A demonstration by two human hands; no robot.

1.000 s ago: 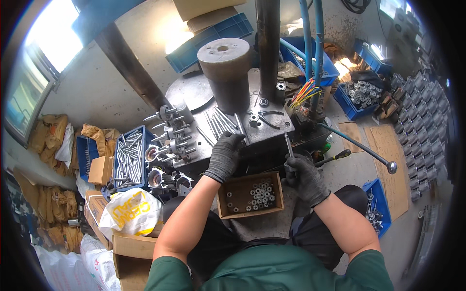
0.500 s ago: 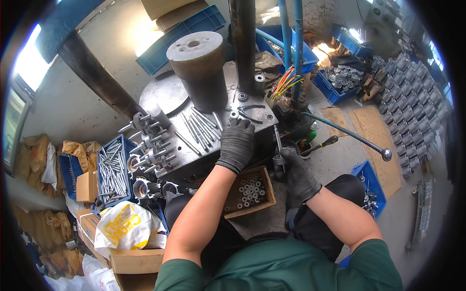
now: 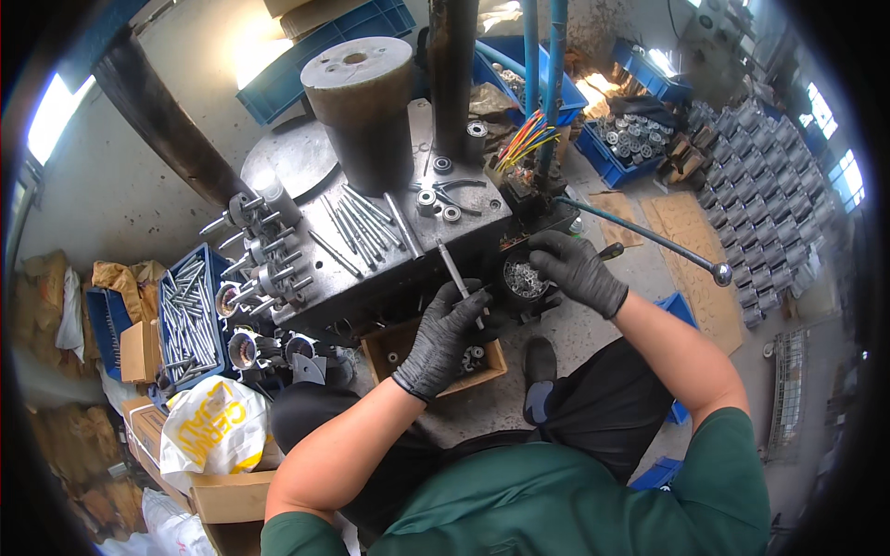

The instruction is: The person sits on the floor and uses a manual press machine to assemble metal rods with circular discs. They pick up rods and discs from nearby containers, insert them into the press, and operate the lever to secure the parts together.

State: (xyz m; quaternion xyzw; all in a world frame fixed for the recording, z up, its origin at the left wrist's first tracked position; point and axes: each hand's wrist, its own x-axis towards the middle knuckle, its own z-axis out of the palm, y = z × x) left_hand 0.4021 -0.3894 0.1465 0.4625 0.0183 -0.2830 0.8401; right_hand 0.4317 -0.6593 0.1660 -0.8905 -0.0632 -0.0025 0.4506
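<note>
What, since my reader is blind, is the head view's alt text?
The gray-gloved left hand grips a slim silver metal rod; the right hand is near small silver pieces. More rods lie on a gray metal bench.

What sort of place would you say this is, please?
Probably a metalworking shop or small factory: loose shafts lie on the metal bench, more fill a blue crate, and grey cylinders are stacked at the right.

Bare forearms (image 3: 684, 360) extended
The gloved left hand (image 3: 443, 337) is curled closed; the gloved right hand (image 3: 579, 272) is held farther forward.
</note>
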